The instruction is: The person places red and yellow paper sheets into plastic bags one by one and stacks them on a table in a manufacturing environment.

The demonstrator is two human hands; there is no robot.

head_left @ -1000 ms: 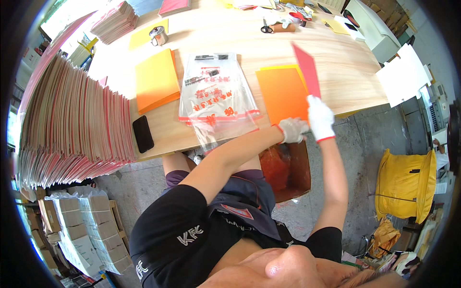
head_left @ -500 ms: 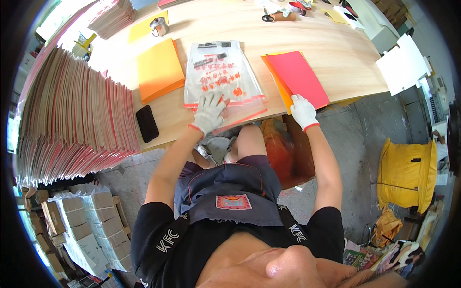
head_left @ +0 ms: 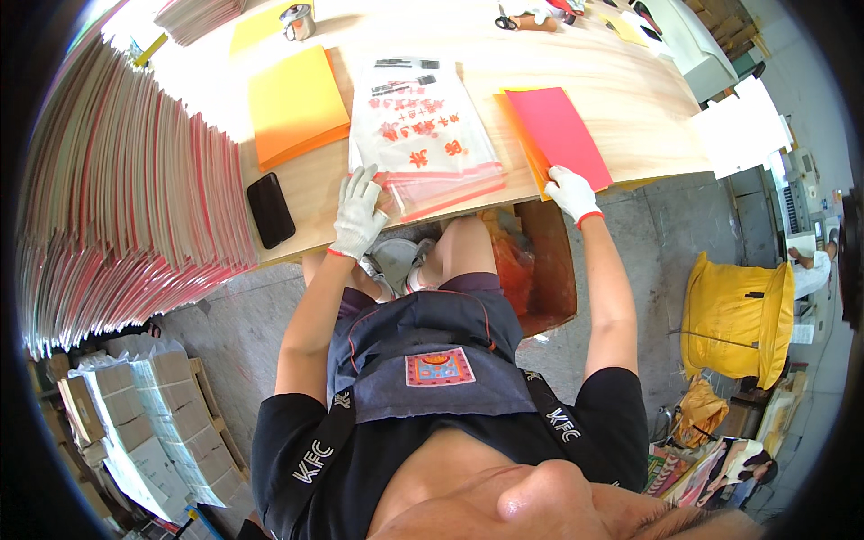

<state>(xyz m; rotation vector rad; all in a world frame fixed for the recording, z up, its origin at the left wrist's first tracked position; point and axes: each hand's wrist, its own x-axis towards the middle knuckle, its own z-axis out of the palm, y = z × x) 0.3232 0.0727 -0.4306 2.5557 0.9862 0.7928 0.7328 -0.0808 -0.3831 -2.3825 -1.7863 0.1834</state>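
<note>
Both my hands wear white gloves with red cuffs. My left hand [head_left: 360, 212] is open, its fingers stretched out over the lower left corner of the clear plastic bags [head_left: 421, 135]. These lie flat, with red print and a red-edged flap toward me. To their right, my right hand [head_left: 571, 194] is closed at the near left corner of the red paper sheets [head_left: 562, 130], which lie with orange sheets [head_left: 524, 135] partly showing beneath them. On the left is a stack of orange-yellow sheets [head_left: 299, 106]. A black phone [head_left: 271, 211] rests beside the table's near edge.
A tall stack of red-edged packs [head_left: 135, 180] borders the table [head_left: 621, 72] on the left. Farther back are a metal cup [head_left: 297, 22] and scissors [head_left: 507, 20]. A cardboard box [head_left: 549, 270] stands under the table, and a yellow bundle [head_left: 736, 319] is at right.
My left hand has slid left and nearer to me across the bags, off their red-edged flap to the corner. My right hand has stayed at the red sheets. The view has shifted slightly.
</note>
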